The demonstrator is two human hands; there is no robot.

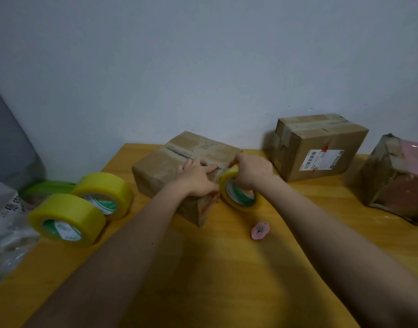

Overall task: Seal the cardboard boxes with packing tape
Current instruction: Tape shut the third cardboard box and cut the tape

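A worn cardboard box (165, 162) sits in the middle of the wooden table (226, 268), its top seam running toward the near right corner. My left hand (198, 177) lies on the box top with straight fingers pressing along the seam. My right hand (251, 170) grips a yellow tape roll (237, 192) held against the box's right corner. Two more boxes stand to the right: a taped one with a shipping label (319, 147) and a worn pinkish one (397, 178).
Two spare yellow tape rolls (68, 218) (104, 192) lie at the left, beside a green roll (47, 187) and plastic bags (7, 223). A small pink cutter (260, 230) lies near the box. A wall stands close behind the table.
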